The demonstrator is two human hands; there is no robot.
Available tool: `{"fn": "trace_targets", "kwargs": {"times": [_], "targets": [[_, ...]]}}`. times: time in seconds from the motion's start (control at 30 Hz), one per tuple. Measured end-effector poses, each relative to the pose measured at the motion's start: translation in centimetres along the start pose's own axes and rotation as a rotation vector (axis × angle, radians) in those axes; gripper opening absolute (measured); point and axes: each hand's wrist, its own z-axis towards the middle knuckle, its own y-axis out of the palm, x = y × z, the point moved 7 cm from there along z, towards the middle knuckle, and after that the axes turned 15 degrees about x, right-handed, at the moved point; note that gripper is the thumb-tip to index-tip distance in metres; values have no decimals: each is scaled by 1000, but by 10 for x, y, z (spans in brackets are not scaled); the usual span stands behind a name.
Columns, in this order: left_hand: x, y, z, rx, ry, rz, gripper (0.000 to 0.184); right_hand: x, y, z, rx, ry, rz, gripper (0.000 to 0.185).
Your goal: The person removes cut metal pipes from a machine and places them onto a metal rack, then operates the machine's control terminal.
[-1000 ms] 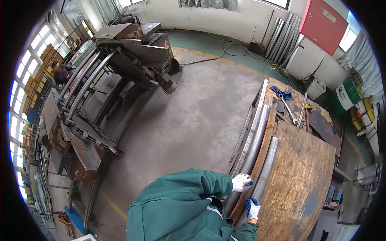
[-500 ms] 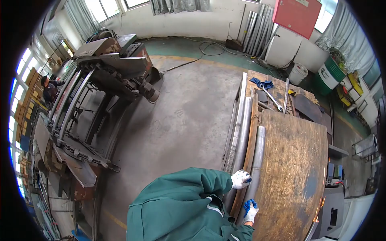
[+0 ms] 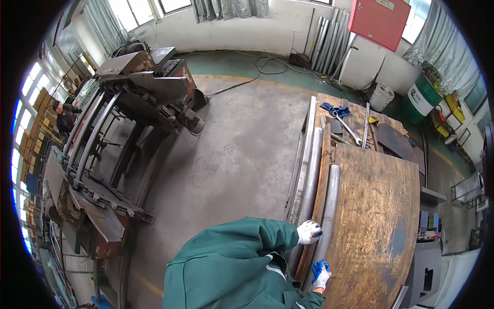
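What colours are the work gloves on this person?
The gloves are white with blue around the fingers; the head view shows it best.

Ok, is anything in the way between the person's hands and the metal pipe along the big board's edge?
Nothing visible: the left hand and right hand are both right at the pipe. A wooden strip separates it only from the other pipe.

So we're in a roomy dark green work jacket (image 3: 221, 268), creased long sleeves (image 3: 275, 233), seams (image 3: 183, 283) showing, plus some pale trim (image 3: 275, 271). Our left glove (image 3: 309, 233) is white with a bit of blue at the fingers; our right glove (image 3: 321, 276) is white too, with bigger blue patches.
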Motion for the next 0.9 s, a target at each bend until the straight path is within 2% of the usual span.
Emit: {"fn": "trace_targets", "kwargs": {"times": [0.1,0.13,0.17,0.23,0.27,0.3,0.33,0.4,0.47,0.53,0.6,0.73,0.8,0.83,0.87,0.9], "targets": [[13,-1,16,23,138,-51,19,1,6,12,-176,-156,125,9],[21,-8,29,-120,108,-2,20,8,5,30,-126,-257,-90,14],[28,-7,34,-276,147,27,19,-12,2,3,-30,-347,-155,4],[50,11,42,-329,297,36,17,-63,-4,-55,186,-504,-304,31],[49,29,28,-307,398,16,19,-29,-26,-34,271,-444,-195,33],[44,51,25,-240,474,6,22,-38,-45,-49,356,-335,-87,37],[43,70,20,-292,499,-128,27,-55,-67,-70,438,-286,-44,38],[48,103,7,-437,476,-77,30,-50,-121,-86,630,-247,174,41],[36,130,-2,-548,422,47,31,-8,-175,-45,800,-321,638,44],[35,141,-5,-598,423,137,31,0,-236,-47,970,-302,751,41],[38,149,-8,-627,360,234,32,5,-281,-45,994,-296,966,40],[50,161,-12,-596,361,400,33,16,-325,-32,951,-173,999,34],[56,160,-9,-607,340,453,33,37,-319,-6,892,-120,787,24],[58,164,-9,-622,335,488,33,31,-302,-4,813,-151,803,16],[59,168,-8,-608,315,495,33,36,-282,5,735,-130,743,14],[59,169,-7,-600,337,506,32,36,-259,8,683,-74,523,18]]}}
